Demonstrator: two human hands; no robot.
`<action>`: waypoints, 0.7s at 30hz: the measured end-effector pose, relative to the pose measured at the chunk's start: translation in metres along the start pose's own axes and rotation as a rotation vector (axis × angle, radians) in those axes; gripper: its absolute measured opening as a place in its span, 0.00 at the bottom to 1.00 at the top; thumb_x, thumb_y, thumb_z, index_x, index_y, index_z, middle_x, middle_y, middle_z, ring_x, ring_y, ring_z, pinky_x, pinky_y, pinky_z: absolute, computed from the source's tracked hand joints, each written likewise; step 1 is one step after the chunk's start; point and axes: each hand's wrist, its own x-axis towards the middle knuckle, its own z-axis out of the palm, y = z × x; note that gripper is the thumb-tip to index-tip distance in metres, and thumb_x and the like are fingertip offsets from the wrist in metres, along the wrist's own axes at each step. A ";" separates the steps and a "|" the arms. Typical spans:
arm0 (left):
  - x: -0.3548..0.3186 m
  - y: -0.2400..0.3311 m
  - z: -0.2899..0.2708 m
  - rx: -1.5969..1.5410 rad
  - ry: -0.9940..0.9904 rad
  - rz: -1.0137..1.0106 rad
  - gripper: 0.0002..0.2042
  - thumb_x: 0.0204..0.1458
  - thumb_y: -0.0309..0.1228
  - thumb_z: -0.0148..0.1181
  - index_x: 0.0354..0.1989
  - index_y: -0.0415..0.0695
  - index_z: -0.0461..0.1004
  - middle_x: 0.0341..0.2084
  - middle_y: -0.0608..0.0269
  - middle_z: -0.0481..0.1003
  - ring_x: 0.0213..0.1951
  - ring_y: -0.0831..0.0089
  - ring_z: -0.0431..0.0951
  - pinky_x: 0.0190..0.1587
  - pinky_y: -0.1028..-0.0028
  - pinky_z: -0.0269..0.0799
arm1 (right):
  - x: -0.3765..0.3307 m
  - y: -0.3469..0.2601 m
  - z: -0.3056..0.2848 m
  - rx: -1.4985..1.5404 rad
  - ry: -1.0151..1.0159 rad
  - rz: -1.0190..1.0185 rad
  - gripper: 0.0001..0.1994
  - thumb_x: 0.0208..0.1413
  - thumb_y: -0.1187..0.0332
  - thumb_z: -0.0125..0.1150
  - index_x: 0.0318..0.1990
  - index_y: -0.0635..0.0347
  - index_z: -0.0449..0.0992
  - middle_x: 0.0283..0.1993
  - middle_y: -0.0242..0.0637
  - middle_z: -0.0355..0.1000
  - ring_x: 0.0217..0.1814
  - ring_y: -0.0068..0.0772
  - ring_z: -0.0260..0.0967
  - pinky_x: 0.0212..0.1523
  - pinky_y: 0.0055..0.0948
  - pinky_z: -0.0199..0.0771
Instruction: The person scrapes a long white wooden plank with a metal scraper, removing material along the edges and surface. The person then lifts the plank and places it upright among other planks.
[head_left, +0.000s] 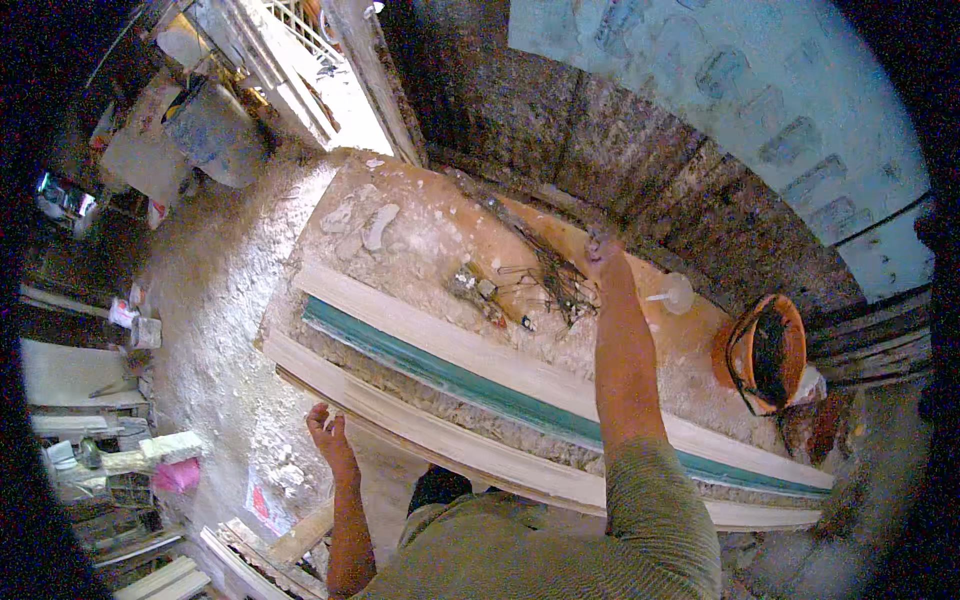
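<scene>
My right arm stretches across the work table [410, 215] to its far edge. There my right hand [600, 250] looks closed, its fingers curled; what they hold, if anything, is lost in the dim blur. It is beside a long dark strip [520, 228] and a tangle of thin wires and small tools [550, 288]. My left hand [330, 435] hangs off the table's near side, fingers loosely bent and apart, with nothing in them. Across the table lie a long pale board [430, 315], a green strip [450, 372] and a nearer pale moulding [420, 420], roughly side by side.
An orange bucket [790, 345], dark inside, stands at the table's right end. A whitish round piece [678, 293] lies near it. White debris covers the floor [220, 270] at left. Stacked pieces and a pink item [178, 475] are at lower left. A doorway [345, 100] lets in light.
</scene>
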 end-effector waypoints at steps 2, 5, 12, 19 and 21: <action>-0.007 0.004 0.004 -0.022 0.003 -0.047 0.18 0.51 0.23 0.56 0.52 0.43 0.65 0.48 0.61 0.66 0.54 0.66 0.64 0.56 0.65 0.59 | 0.017 0.044 -0.005 0.338 0.077 0.156 0.14 0.52 0.62 0.57 0.42 0.59 0.67 0.24 0.32 0.62 0.18 0.29 0.58 0.16 0.25 0.60; -0.012 0.008 0.009 -0.044 0.007 -0.049 0.18 0.51 0.24 0.57 0.52 0.43 0.65 0.48 0.61 0.66 0.54 0.66 0.64 0.56 0.65 0.59 | 0.018 0.079 -0.033 0.340 -0.092 0.138 0.14 0.53 0.62 0.55 0.43 0.60 0.67 0.20 0.31 0.63 0.16 0.26 0.58 0.15 0.26 0.58; -0.014 0.015 0.030 -0.153 -0.018 0.013 0.18 0.52 0.27 0.59 0.51 0.42 0.66 0.46 0.61 0.66 0.52 0.68 0.65 0.54 0.67 0.59 | -0.065 0.031 -0.043 -0.280 -0.055 -0.078 0.12 0.54 0.62 0.50 0.38 0.62 0.73 0.31 0.41 0.76 0.24 0.36 0.72 0.21 0.34 0.68; -0.020 0.017 0.044 0.006 -0.108 0.048 0.20 0.51 0.28 0.60 0.53 0.43 0.66 0.50 0.60 0.66 0.54 0.65 0.64 0.56 0.66 0.59 | -0.064 -0.017 -0.035 -1.667 0.131 -0.714 0.13 0.49 0.60 0.55 0.32 0.62 0.77 0.33 0.49 0.77 0.37 0.51 0.77 0.37 0.49 0.75; -0.018 0.013 0.048 -0.012 -0.148 0.075 0.22 0.51 0.29 0.61 0.55 0.43 0.66 0.53 0.59 0.66 0.56 0.63 0.64 0.58 0.64 0.58 | -0.088 -0.025 -0.037 -1.709 0.137 -0.715 0.13 0.49 0.62 0.54 0.33 0.63 0.76 0.35 0.49 0.77 0.39 0.52 0.76 0.40 0.50 0.75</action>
